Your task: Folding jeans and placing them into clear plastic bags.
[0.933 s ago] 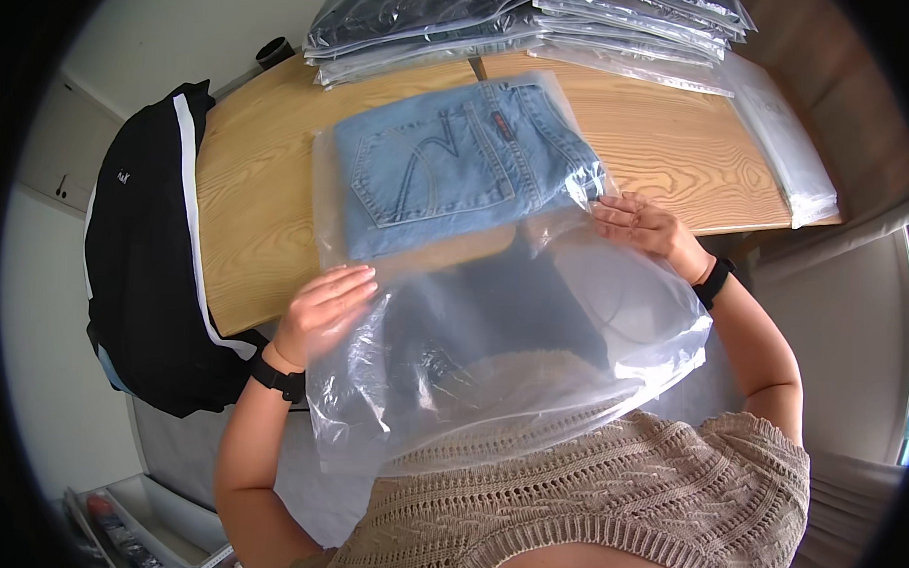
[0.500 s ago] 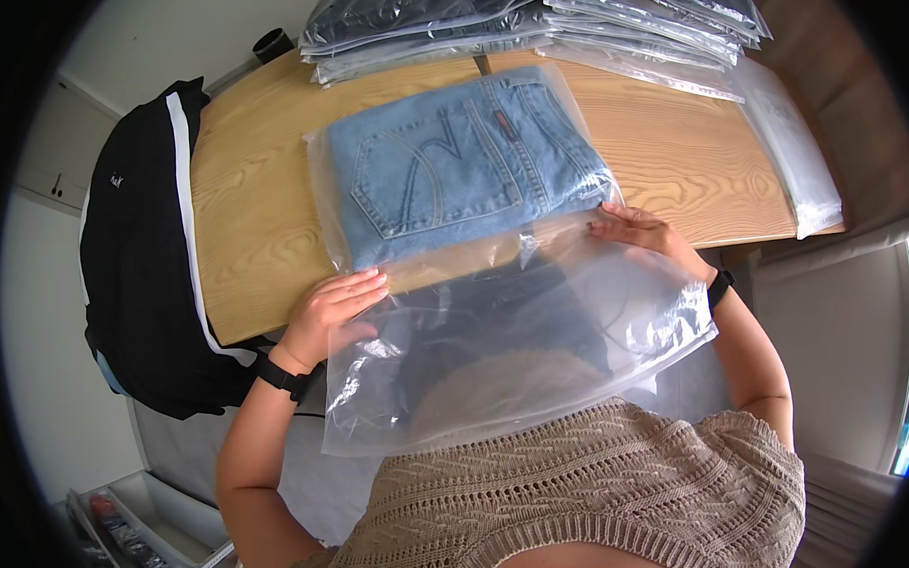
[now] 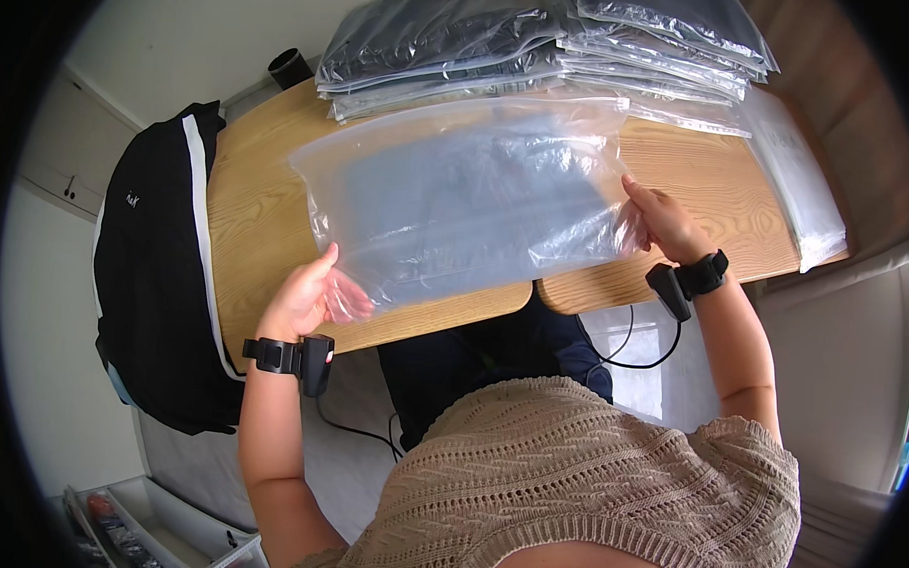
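A: You're at a wooden table (image 3: 678,182) by a white wall, a black jacket (image 3: 150,273) hanging off its left end.

B: And my hands?

A: Your left hand (image 3: 309,299) pinches the near left corner of the clear bag (image 3: 467,199); your right hand (image 3: 662,221) is closed on its right edge. The bag hangs spread between them, just over the table, with something blue showing dimly through it.

B: How do I handle it well?

A: I'd say keep both pinches firm and the film taut, so it lies flat without creasing. Beyond your grip sit stacks of bagged dark clothes (image 3: 543,37); stay short of them.
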`<state>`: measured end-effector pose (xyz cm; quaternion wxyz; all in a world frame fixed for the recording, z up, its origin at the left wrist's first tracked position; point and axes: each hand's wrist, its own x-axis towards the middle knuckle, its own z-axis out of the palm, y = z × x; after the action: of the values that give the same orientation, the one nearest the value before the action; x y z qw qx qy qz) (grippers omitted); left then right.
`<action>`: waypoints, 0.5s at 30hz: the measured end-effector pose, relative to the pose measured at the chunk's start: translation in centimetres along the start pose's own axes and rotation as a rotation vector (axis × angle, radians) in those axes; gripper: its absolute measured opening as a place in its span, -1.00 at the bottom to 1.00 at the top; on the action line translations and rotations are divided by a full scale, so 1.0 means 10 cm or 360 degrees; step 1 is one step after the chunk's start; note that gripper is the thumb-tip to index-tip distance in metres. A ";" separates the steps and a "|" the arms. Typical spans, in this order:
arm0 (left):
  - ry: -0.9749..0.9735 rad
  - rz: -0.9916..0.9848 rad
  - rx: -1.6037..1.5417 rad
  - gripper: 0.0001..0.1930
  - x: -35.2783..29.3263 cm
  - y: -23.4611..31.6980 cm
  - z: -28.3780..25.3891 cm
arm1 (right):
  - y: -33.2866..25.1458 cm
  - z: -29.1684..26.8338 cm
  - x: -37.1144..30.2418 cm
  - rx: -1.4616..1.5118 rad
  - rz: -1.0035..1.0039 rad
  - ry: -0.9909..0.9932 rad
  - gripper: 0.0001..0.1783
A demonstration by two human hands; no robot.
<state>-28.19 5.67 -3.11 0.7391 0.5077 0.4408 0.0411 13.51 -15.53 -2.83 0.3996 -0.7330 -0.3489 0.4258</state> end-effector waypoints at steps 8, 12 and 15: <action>0.0441 0.0723 -0.0074 -0.54 -0.14 -0.48 -0.08 | 0.18 0.18 -0.26 0.0558 -0.0269 0.0295 -0.56; 0.0405 0.1041 -0.0313 -0.77 -0.21 -0.78 0.02 | 0.42 0.38 -0.49 0.0742 -0.0448 0.0411 -0.70; 0.0619 0.1090 -0.0364 -0.81 -0.14 -0.91 0.14 | 0.41 0.55 -0.52 0.0653 -0.0514 0.0688 -0.78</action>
<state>-31.54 -0.42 -9.30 0.6372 0.5225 0.3703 0.4287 7.18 -20.21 -6.42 0.6657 -0.6459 -0.2748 0.2531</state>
